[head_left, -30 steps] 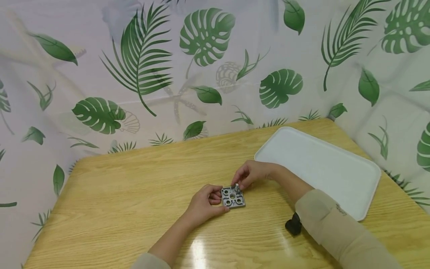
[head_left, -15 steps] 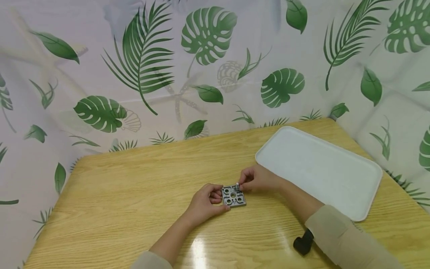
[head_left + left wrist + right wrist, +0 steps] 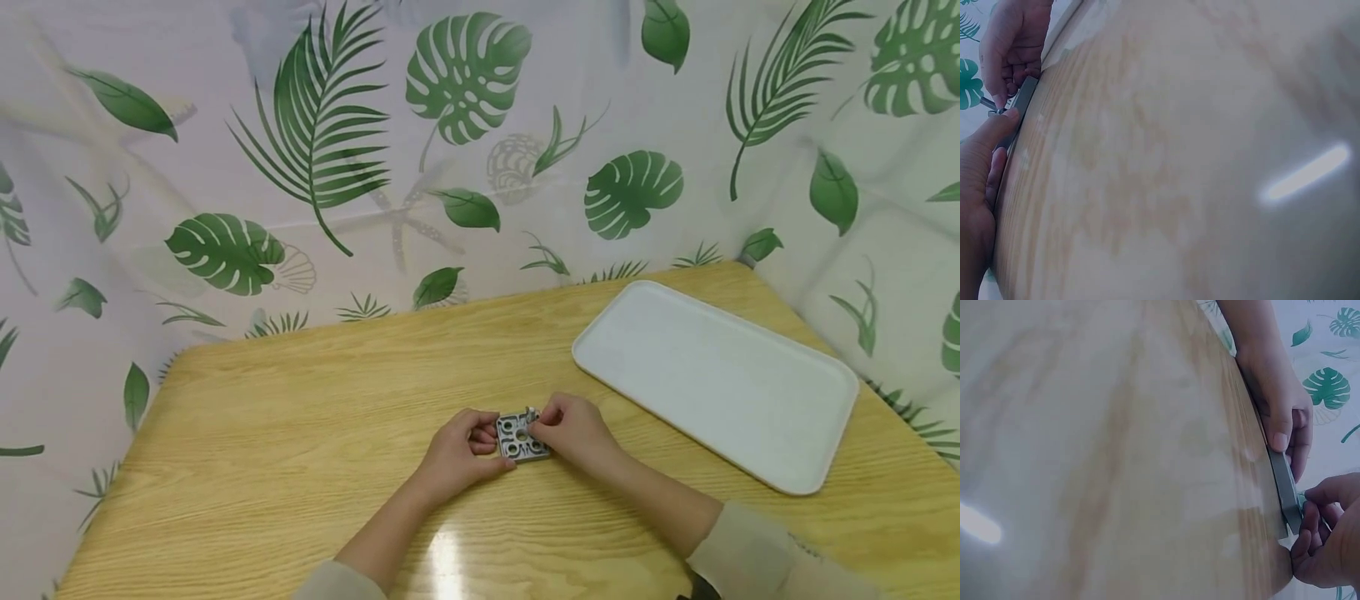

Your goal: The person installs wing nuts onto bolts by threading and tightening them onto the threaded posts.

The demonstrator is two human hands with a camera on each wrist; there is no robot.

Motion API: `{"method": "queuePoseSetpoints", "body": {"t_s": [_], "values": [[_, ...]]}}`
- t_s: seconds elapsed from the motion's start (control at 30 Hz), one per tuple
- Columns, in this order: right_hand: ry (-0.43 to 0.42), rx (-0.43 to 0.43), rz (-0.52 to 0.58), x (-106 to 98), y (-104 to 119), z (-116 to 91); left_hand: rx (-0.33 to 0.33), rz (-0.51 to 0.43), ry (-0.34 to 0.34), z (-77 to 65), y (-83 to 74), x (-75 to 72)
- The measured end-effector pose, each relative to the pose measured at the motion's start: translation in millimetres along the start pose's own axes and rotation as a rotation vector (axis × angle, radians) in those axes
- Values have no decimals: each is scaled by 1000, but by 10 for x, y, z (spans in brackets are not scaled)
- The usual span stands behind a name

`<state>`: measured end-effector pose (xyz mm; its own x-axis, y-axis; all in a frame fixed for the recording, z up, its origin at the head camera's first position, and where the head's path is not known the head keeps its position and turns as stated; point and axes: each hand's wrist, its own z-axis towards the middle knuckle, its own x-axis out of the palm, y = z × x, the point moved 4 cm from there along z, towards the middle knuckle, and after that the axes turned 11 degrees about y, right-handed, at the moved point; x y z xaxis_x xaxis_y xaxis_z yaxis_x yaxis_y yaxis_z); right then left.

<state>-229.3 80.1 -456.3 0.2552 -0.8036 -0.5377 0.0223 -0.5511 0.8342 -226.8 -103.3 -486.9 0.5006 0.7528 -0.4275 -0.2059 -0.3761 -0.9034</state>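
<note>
A square grey metal plate (image 3: 512,444) with round holes and grooves lies flat on the wooden table. My left hand (image 3: 459,454) grips its left side, thumb at the near edge and fingers at the far one. At the plate's far right corner stands a small silvery bolt-like piece (image 3: 531,412). My right hand (image 3: 576,432) pinches this piece between thumb and forefinger, hiding part of the plate's right side. In the left wrist view the plate (image 3: 1024,103) shows edge-on, with a thin metal rod (image 3: 987,102) sticking out beyond the left thumb.
A white rectangular tray (image 3: 720,379) lies at the table's right rear. The wooden table (image 3: 300,433) spreads around both hands. Behind it hangs a leaf-printed cloth (image 3: 480,167). Something black (image 3: 703,588) shows under the right sleeve at the bottom edge.
My right hand has swung from behind the plate's right corner round to its right side, fingers staying at the bolt-like piece. The right forearm has come nearer. My left hand keeps its hold.
</note>
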Motion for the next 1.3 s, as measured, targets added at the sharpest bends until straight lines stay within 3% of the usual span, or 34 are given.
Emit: {"method": "queuePoseSetpoints", "body": {"t_s": [0.17, 0.27, 0.43, 0.67, 0.77, 0.9, 1.03, 1.17, 1.3], "values": [[6, 6, 11, 3, -13, 0, 1, 1, -7, -1, 8, 5], [93, 39, 32, -38, -37, 10, 7, -2, -13, -3, 1, 6], [340, 73, 100, -190, -127, 139, -7, 1, -3, 8, 0, 16], [821, -68, 96, -354, -187, 542, -16, 14, 3, 9, -7, 19], [947, -127, 132, -325, -171, 635, -17, 8, 5, 3, -16, 15], [960, -162, 169, -237, -169, 686, -23, -3, 3, -8, -16, 9], [907, -161, 196, -209, -187, 659, -19, -3, 5, -9, -13, 14], [821, -196, 188, -217, -215, 619, -5, -3, -7, -5, -2, 14], [662, -225, 158, -213, -265, 533, 2, -3, -8, -2, -7, 17]]}}
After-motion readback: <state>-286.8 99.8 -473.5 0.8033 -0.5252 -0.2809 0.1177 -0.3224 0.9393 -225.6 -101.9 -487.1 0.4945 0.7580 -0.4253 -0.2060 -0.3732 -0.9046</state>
